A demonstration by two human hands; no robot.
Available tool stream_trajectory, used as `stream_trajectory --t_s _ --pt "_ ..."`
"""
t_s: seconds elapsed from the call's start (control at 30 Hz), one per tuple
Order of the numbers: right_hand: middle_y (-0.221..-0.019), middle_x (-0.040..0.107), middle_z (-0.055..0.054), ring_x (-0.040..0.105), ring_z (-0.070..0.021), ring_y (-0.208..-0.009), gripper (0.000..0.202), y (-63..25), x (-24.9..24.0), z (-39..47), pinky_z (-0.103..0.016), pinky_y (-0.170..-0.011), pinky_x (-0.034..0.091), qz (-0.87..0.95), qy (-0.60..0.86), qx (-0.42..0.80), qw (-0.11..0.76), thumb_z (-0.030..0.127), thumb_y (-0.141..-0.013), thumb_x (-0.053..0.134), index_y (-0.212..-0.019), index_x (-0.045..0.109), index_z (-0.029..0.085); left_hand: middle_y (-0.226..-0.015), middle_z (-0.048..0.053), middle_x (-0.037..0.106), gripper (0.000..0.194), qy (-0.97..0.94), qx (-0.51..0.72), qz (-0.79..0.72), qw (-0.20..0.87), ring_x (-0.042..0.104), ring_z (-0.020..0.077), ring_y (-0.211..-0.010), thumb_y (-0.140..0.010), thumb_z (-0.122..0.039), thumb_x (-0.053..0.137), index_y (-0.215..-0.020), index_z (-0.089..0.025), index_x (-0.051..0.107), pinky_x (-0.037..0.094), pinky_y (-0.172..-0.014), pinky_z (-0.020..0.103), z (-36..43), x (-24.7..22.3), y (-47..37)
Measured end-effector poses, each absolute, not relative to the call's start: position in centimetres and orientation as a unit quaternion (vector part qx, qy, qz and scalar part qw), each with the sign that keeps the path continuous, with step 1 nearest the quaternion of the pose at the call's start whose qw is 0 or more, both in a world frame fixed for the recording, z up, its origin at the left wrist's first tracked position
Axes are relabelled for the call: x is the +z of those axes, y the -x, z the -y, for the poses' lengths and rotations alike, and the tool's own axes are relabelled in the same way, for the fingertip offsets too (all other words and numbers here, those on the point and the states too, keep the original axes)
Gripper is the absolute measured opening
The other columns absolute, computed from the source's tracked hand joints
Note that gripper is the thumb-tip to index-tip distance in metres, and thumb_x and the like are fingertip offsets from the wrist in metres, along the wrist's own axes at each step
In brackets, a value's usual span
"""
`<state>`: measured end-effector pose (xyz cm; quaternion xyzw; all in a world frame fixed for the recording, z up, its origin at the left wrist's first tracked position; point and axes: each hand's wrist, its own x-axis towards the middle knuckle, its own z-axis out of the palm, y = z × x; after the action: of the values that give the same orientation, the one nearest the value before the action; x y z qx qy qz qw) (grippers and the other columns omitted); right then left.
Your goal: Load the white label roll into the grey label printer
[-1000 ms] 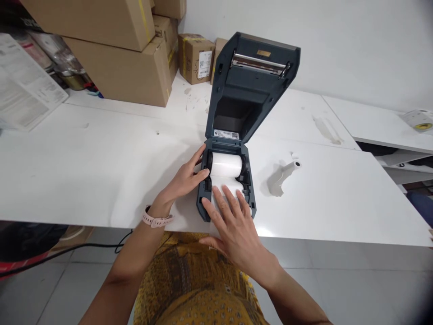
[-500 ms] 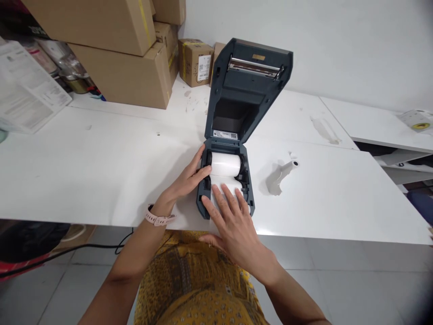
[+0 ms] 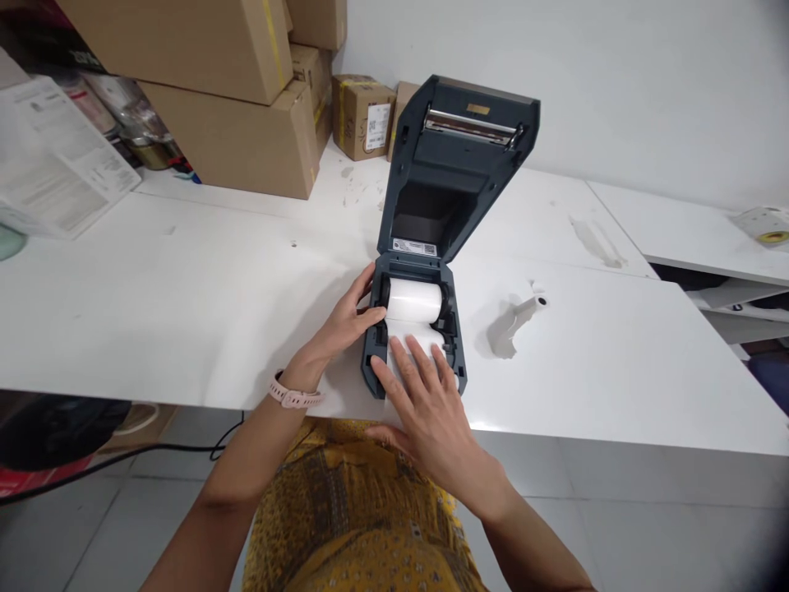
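Observation:
A dark blue-grey label printer [image 3: 462, 349] stands near the table's front edge, its lid [image 3: 459, 177] raised and tilted back. Inside lies a white paper roll [image 3: 415, 301], with its strip [image 3: 412, 331] running forward towards me. My left hand [image 3: 343, 322] grips the printer's left wall, thumb over the rim by the roll and fingers along the outside. Flat on the paper strip, at the printer's front, my right hand [image 3: 425, 403] rests with fingers spread. It covers part of the strip and the front edge.
To the printer's right lies a torn, curled white paper piece [image 3: 511, 327]. Cardboard boxes [image 3: 234, 136] are stacked at the back left, beside a smaller labelled box [image 3: 362, 115]. A printed sheet [image 3: 62, 156] sits far left. Another roll [image 3: 764, 226] is at far right.
The view has shifted slightly, so everything sits a little further right in it. Both hands keep their places on the printer and the paper.

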<state>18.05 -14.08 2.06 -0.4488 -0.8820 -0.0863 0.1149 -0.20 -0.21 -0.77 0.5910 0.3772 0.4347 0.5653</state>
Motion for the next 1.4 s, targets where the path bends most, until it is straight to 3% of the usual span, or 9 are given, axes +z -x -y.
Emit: stream_trajectory --t_s 0.27,0.43,0.6,1.07,1.23,1.4 --pt "-0.169 0.039 -0.019 0.031 -0.0424 -0.158 0.091 -18.0 1.7 14.0 -0.061 -0.128 0.020 0.880 0.448 -0.094 0.128 0.068 -0.093 0.061 -0.164 0.034 0.018 -0.168 0.007 0.044 0.077 -0.544 0.467 -0.393 0.576 0.039 0.0335 -0.157 -0.085 -0.035 0.071 -0.157 -0.027 0.047 0.028 -0.132 0.053 0.0 -0.2 0.2" --pt "-0.169 0.040 -0.019 0.032 -0.0424 -0.157 0.088 -17.9 1.6 13.9 -0.063 -0.127 0.022 0.878 0.452 -0.089 0.129 0.066 -0.094 0.063 -0.163 0.036 0.018 -0.165 0.009 0.049 0.078 -0.537 0.479 -0.370 0.588 0.044 0.0344 -0.153 -0.082 -0.036 0.077 -0.154 -0.026 0.051 0.032 -0.130 0.053 0.1 0.2 0.1" --pt "-0.169 0.040 -0.019 0.031 -0.0421 -0.158 0.088 -17.9 1.6 14.0 -0.063 -0.127 0.022 0.878 0.453 -0.080 0.131 0.063 -0.096 0.060 -0.166 0.029 0.019 -0.168 0.008 0.045 0.079 -0.549 0.476 -0.362 0.584 0.042 0.0344 -0.154 -0.084 -0.045 0.077 -0.156 -0.028 0.049 0.033 -0.129 0.052 0.3 0.2 -0.1" --pt "-0.170 0.038 -0.020 0.031 -0.0430 -0.158 0.085 -18.0 2.1 14.0 -0.064 -0.126 0.026 0.883 0.447 -0.077 0.118 0.061 -0.094 0.066 -0.162 0.037 0.019 -0.171 0.009 0.038 0.081 -0.547 0.465 -0.392 0.576 0.035 0.0342 -0.159 -0.087 -0.049 0.075 -0.159 -0.028 0.044 0.029 -0.131 0.052 0.7 0.1 -0.1" --pt "-0.168 0.041 -0.020 0.034 -0.0419 -0.158 0.091 -18.2 2.5 15.2 -0.063 -0.126 0.032 0.893 0.425 -0.051 0.138 0.063 -0.089 0.072 -0.161 0.038 0.020 -0.176 0.006 0.027 0.078 -0.542 0.489 -0.468 0.497 0.019 0.0341 -0.165 -0.093 -0.063 0.065 -0.160 -0.033 0.039 0.021 -0.133 0.056 -0.2 2.6 0.4" --pt "-0.169 0.040 -0.018 0.034 -0.0334 -0.160 0.078 -18.7 2.5 16.3 -0.055 -0.129 0.034 0.896 0.414 -0.033 0.159 0.060 -0.095 0.065 -0.158 0.043 0.020 -0.176 0.000 0.027 0.070 -0.599 0.565 -0.415 0.388 0.010 0.0283 -0.167 -0.099 -0.068 0.053 -0.158 -0.033 0.041 0.015 -0.135 0.047 -4.7 7.8 -0.7"
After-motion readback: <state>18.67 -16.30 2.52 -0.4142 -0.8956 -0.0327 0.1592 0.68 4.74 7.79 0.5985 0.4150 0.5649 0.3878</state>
